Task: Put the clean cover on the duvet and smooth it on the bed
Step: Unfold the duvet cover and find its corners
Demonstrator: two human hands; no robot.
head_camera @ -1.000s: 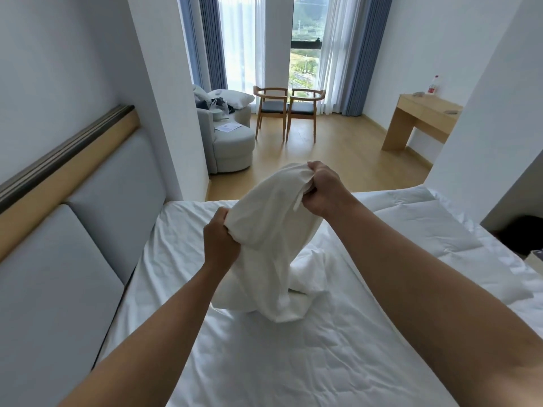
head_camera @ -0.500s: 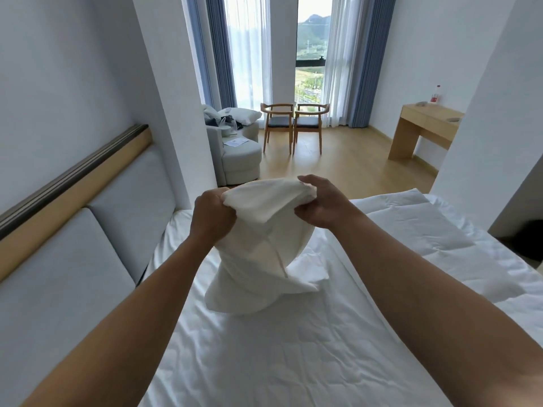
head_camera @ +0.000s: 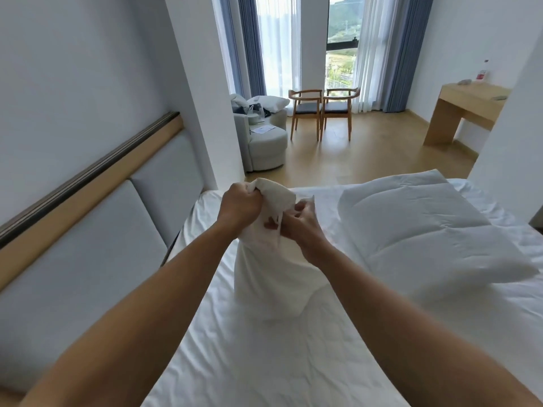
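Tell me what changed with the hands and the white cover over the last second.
The left hand rose to the top of the cover; the right hand dropped and closed in beside it, fingers picking at the fabric. The cover hangs taller and narrower, its lower end on the bed. Both hands kept their hold; the duvet stayed on the bed.

Daylight pours in through the tall window (head_camera: pixel 340 30) at the far end, leaving the room bright and evenly lit. The sheer curtains (head_camera: pixel 279 45) glow almost white, their detail washed out. The floor (head_camera: pixel 367 160) carries a soft sheen. The cover (head_camera: pixel 273 274), lit from behind, turns a pale grey side to the camera, and gentle shadows sit in the creases of the bed (head_camera: pixel 264 362). The wide lens bends the headboard (head_camera: pixel 88 259) and walls near the edges. The duvet (head_camera: pixel 426 230) smears into blur at its right end.
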